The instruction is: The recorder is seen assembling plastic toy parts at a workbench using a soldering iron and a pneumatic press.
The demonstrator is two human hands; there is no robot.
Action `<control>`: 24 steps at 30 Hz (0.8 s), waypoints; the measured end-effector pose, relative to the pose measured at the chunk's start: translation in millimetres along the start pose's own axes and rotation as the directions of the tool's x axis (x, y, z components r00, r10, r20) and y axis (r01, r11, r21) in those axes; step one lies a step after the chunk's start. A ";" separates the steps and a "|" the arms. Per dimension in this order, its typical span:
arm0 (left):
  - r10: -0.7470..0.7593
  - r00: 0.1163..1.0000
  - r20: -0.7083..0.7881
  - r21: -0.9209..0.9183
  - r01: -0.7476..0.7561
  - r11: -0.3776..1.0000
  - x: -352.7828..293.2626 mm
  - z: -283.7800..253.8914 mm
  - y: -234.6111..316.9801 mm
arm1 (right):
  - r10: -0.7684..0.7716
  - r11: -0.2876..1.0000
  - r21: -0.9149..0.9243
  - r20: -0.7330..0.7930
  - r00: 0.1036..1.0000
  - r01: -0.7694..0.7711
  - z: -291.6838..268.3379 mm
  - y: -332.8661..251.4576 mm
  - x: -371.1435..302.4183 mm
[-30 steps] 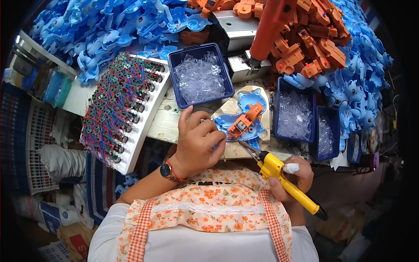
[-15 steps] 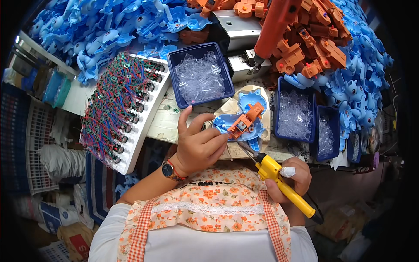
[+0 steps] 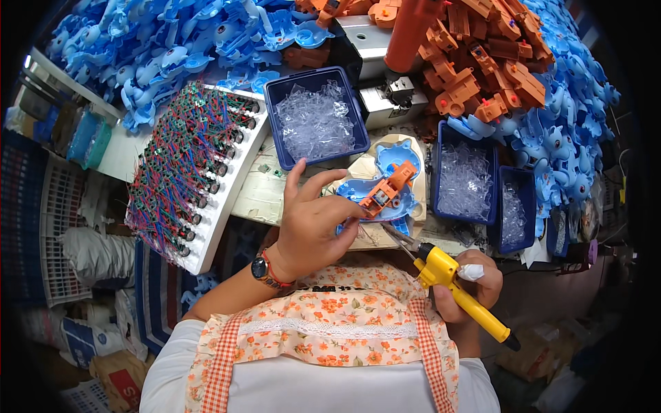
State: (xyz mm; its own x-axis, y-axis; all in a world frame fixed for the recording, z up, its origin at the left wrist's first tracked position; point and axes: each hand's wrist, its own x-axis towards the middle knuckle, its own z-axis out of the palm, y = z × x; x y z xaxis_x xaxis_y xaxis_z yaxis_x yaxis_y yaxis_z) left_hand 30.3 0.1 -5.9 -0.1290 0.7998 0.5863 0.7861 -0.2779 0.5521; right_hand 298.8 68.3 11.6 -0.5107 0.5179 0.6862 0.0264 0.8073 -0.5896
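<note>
My right hand [image 3: 474, 286] is wrapped round a yellow soldering gun [image 3: 470, 311], a white wrap on one finger. Its metal tip points up and left, near the lower edge of a blue toy shell half [image 3: 394, 154]. That shell lies hollow side up in a cream-coloured fixture [image 3: 361, 166]. Across the shell sits an orange plastic module [image 3: 390, 190]. My left hand [image 3: 310, 224] pinches with thumb and fingers at the module's lower left end, other fingers raised. Whatever lies between the fingertips is too small or hidden to name.
Blue bins [image 3: 284, 160] of clear plastic pieces flank the fixture. A white tray [image 3: 231, 186] of wired components stands left. Blue shells [image 3: 165, 62] and orange modules [image 3: 460, 89] are piled behind. A red handheld tool [image 3: 410, 41] hangs above a metal box [image 3: 375, 41].
The soldering gun has shifted slightly right in my right hand. My left fingertips have moved a little right onto the module's end. The hanging red tool has swung left and up.
</note>
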 end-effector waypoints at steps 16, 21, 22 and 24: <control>0.105 0.989 0.100 0.075 -0.113 0.991 -11.6 4.7 -3.3 | 0.135 0.991 0.065 -0.331 0.934 -0.120 -24.9 10.9 -11.8; 0.156 0.981 0.116 0.060 -0.164 0.985 -18.7 9.0 -7.5 | 0.120 0.992 0.066 -0.267 0.956 -0.107 -15.8 14.5 -9.1; 0.158 0.981 0.110 0.053 -0.164 0.985 -18.5 9.2 -7.5 | 0.122 0.992 0.059 -0.248 0.961 -0.110 -13.9 14.6 -8.3; 0.160 0.982 0.104 0.045 -0.166 0.985 -17.2 8.4 -8.2 | 0.103 0.995 0.034 -0.251 0.963 -0.098 -10.7 15.7 -7.4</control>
State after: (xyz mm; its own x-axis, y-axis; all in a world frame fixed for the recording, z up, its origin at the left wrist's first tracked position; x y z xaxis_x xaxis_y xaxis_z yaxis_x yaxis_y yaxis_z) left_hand 31.2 -6.9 -25.4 0.0622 0.7957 0.6025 0.8229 -0.3825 0.4202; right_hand 312.2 80.1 1.8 -0.2735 0.6529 0.7063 0.0474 0.7426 -0.6681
